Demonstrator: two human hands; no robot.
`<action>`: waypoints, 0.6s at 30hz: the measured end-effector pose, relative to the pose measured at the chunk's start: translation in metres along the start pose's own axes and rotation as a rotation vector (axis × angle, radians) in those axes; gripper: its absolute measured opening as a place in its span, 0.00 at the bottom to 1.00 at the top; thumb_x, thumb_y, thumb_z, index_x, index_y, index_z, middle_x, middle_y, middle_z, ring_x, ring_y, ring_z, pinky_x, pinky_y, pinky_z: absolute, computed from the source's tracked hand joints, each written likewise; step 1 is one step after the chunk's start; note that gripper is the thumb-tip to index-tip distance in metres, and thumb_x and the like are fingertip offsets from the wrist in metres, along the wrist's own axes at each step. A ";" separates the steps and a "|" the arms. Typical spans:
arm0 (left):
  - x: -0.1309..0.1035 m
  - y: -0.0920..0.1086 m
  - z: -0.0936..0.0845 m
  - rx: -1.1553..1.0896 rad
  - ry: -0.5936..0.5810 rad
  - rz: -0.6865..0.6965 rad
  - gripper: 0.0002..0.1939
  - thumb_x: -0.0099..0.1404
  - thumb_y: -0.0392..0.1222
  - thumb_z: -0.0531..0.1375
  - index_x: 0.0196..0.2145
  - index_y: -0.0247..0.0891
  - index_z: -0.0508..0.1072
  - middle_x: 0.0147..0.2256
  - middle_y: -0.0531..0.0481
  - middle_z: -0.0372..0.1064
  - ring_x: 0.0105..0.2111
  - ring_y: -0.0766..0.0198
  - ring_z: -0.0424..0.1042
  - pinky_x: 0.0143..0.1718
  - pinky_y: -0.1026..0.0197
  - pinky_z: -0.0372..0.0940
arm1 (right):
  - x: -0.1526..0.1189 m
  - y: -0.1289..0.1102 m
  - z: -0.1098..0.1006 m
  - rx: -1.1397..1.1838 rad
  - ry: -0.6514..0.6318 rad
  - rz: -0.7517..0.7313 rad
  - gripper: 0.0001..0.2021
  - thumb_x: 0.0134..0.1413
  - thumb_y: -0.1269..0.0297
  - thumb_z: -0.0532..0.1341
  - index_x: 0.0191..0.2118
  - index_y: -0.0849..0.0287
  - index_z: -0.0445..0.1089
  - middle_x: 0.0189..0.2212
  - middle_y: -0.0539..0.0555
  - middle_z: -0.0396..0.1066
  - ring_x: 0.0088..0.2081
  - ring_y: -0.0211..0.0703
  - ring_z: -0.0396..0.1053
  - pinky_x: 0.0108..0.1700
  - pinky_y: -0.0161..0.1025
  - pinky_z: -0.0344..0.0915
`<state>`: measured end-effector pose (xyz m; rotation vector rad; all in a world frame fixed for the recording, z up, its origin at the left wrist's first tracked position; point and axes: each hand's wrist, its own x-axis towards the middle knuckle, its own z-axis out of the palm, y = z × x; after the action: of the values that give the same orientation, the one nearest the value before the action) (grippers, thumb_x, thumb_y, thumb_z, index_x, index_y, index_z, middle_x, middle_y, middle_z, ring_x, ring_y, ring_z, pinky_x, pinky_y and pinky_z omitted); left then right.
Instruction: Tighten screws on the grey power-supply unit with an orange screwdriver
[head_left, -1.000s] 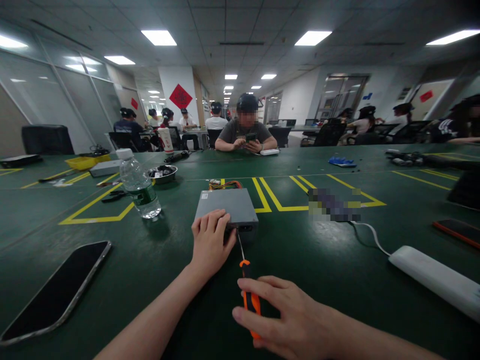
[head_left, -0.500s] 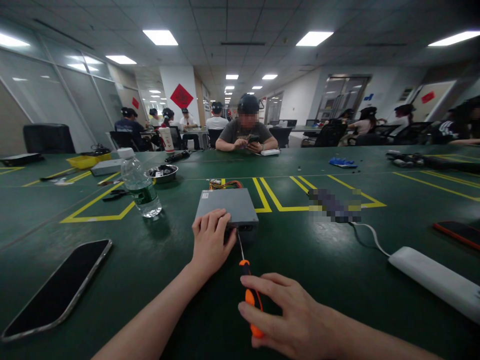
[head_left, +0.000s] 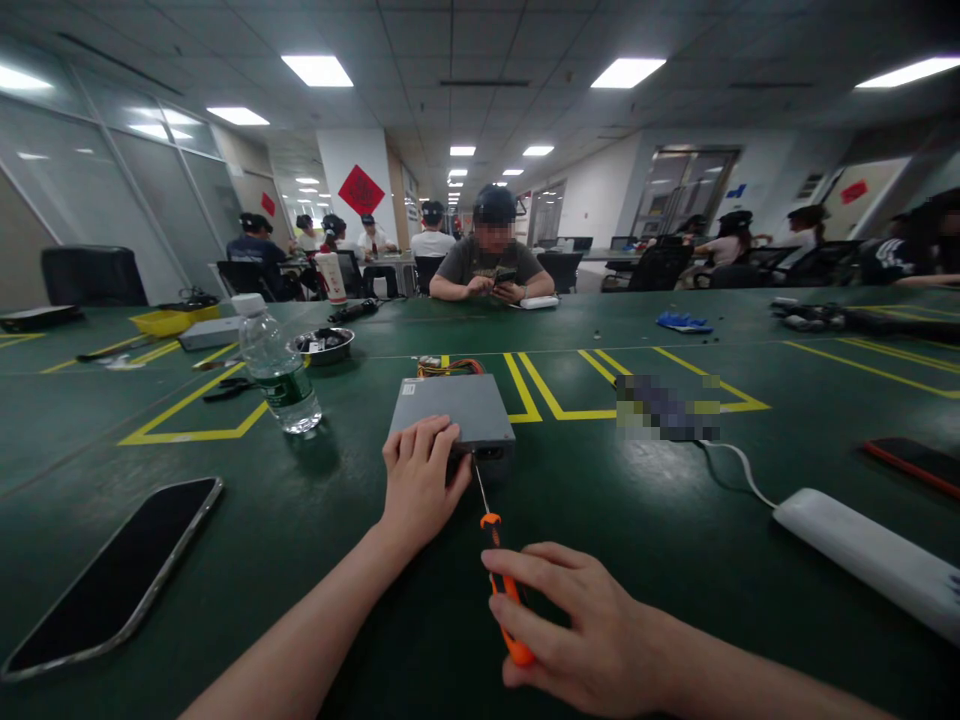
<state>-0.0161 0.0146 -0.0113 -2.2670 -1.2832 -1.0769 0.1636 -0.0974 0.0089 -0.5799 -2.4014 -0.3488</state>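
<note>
A grey metal box (head_left: 450, 405) with a black socket in its near face lies on the green table, coloured wires (head_left: 452, 368) behind it. My left hand (head_left: 422, 475) grips the box's near left corner, fingers on top and thumb at the near face. In my right hand (head_left: 559, 625) is a screwdriver (head_left: 512, 620) with an orange and black handle, held by the fingers. Its shaft points away from me, and the tip meets the near face of the box beside my left thumb. The exact contact spot is too small to make out.
On the left are a phone (head_left: 116, 575), a water bottle (head_left: 279, 375) and a metal bowl (head_left: 324, 345). A white power strip (head_left: 862, 560) and another phone (head_left: 919, 465) lie right. A person (head_left: 491, 255) sits opposite, holding a phone.
The screwdriver's handle has turned and its lower end has shifted slightly right and up. My right fingers have moved a little along with it. My left hand still grips the box.
</note>
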 end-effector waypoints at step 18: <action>0.000 0.001 0.001 0.003 0.013 0.006 0.13 0.61 0.43 0.54 0.45 0.41 0.65 0.48 0.45 0.66 0.49 0.54 0.62 0.49 0.49 0.50 | -0.002 0.002 0.001 0.041 -0.023 0.014 0.16 0.64 0.55 0.48 0.44 0.64 0.61 0.44 0.64 0.70 0.45 0.42 0.69 0.42 0.38 0.67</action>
<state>-0.0150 0.0144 -0.0119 -2.2562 -1.2713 -1.0858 0.1659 -0.0956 0.0067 -0.5849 -2.4193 -0.2875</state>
